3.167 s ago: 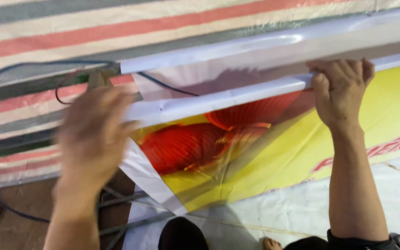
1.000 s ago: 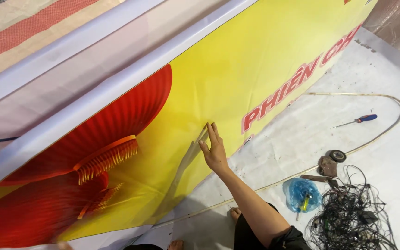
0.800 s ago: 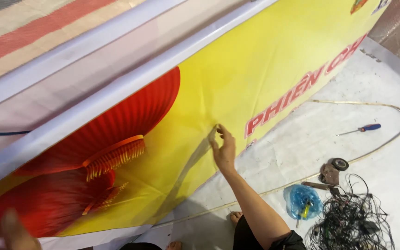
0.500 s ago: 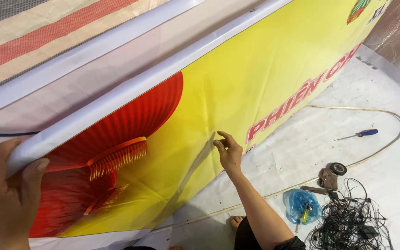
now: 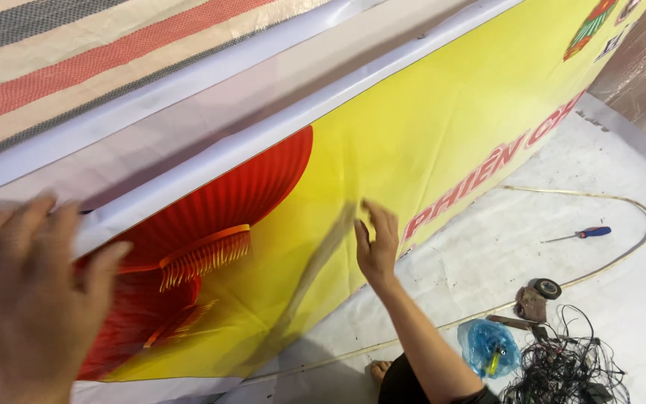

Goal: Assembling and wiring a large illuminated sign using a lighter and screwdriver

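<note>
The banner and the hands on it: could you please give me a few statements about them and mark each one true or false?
1. The right hand lies flat on the yellow part of the banner. True.
2. The left hand grips a screwdriver. False: it is empty, blurred, in front of the red lantern print; the screwdriver lies on the white sheet.
3. A blue bag lies beside a tangle of black wire. True.
4. The banner is green all over. False: it is yellow with red print and a white edge.
5. A long pale cord curves across the sheet. True.
</note>
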